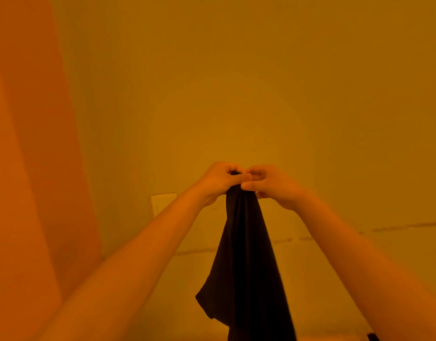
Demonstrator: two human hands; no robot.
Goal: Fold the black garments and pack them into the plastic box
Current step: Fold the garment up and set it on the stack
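A black garment [244, 262] hangs in the air in front of me, bunched at its top and widening downward past the lower edge of the view. My left hand [218, 180] grips the bunched top from the left. My right hand [269, 185] pinches the same top from the right, fingers touching the left hand. Both arms are stretched forward and raised. The plastic box is out of view.
A plain wall fills the view under strong orange light. An orange curtain or panel [34, 156] stands at the left. A pale wall plate [162, 203] sits behind my left wrist. A small dark object [373, 337] shows at the bottom right.
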